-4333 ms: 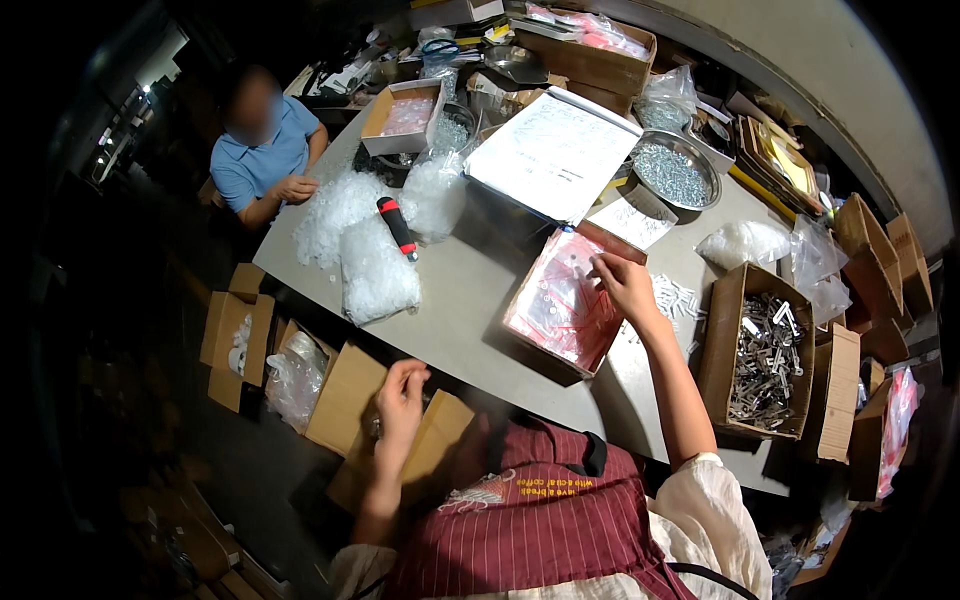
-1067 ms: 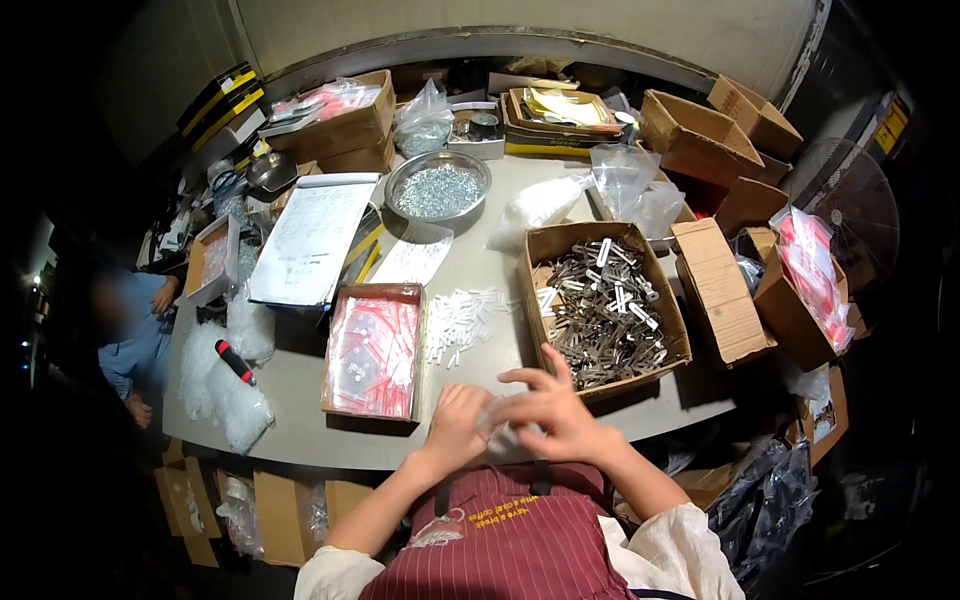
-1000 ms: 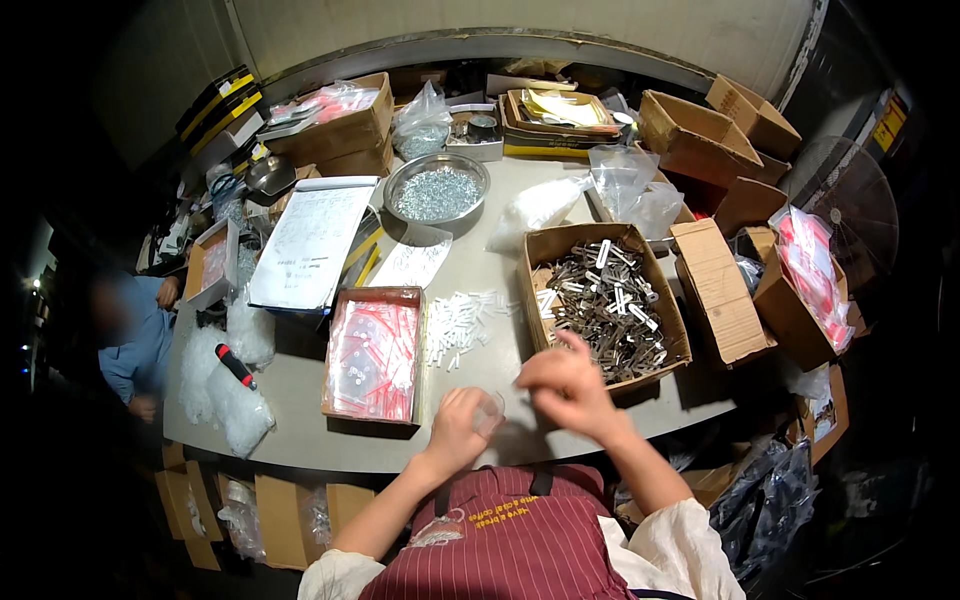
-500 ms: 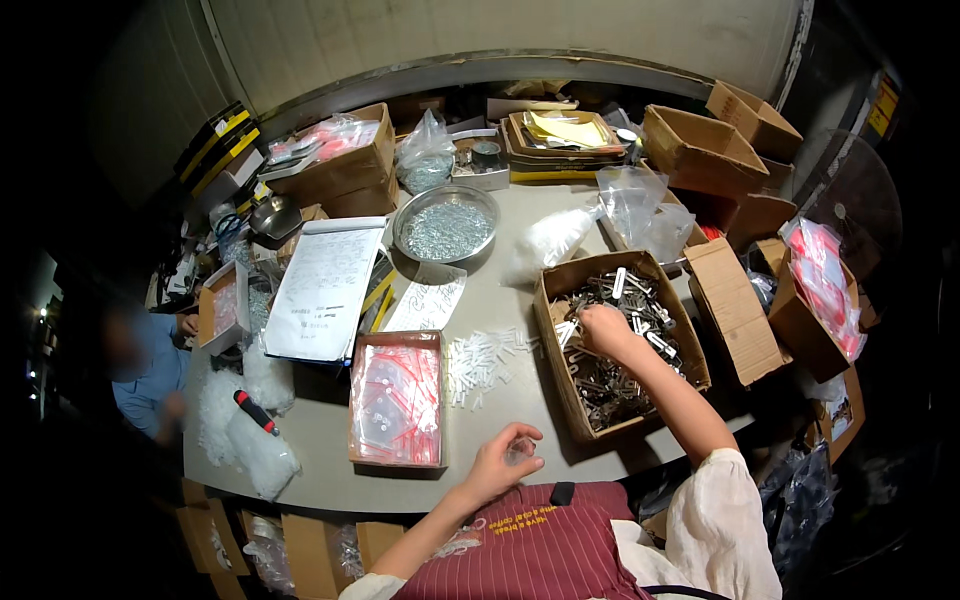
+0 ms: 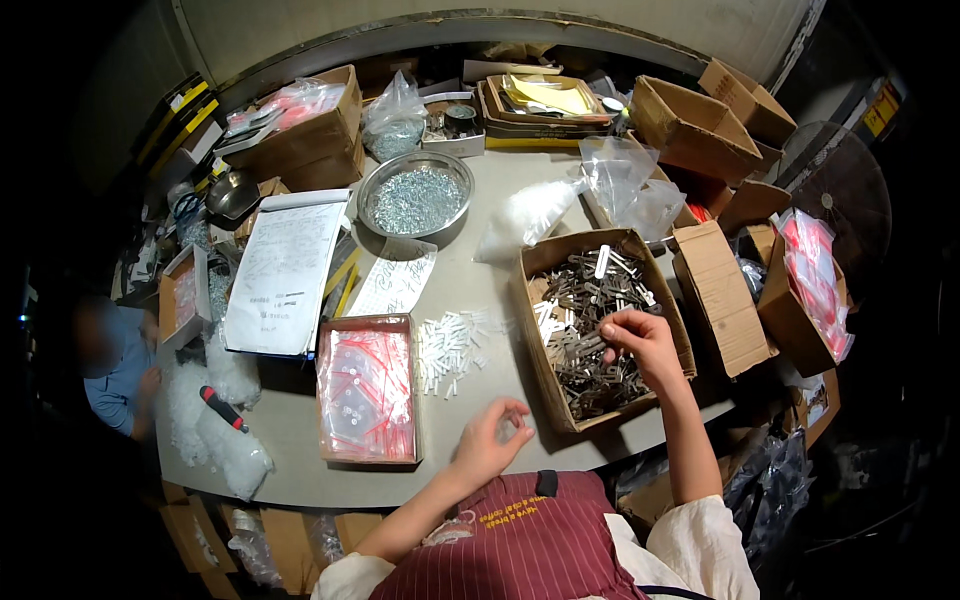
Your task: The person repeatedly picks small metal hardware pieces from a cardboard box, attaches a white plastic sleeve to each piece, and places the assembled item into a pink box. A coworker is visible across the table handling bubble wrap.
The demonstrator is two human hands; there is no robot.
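My right hand (image 5: 648, 345) is over a brown carton (image 5: 528, 300) of loose, flat metal pieces (image 5: 590, 385). Its thumb and fingers pinch together, with what looks like a small metal piece between them. My left hand (image 5: 488, 440) hovers near the table's front edge with its fingers curled. Something small and clear seems to sit in them, too faint to name. Between the cartons lies a spread of short white tubes (image 5: 450, 350). To their left a shallow box (image 5: 415, 390) holds clear plastic bags with red edges (image 5: 365, 385).
Behind stand a metal bowl (image 5: 465, 205) of small screws and a bag of white pieces (image 5: 530, 215). A clipboard (image 5: 285, 270) lies at left, near a red-and-black screwdriver handle (image 5: 222, 409). Cartons (image 5: 725, 300) crowd the right side. Another person (image 5: 120, 365) sits at far left.
My right hand has drawn back from the carton's left part toward its right side, fingers now pinched. My left hand stays near the table edge. The whole view has shifted slightly.
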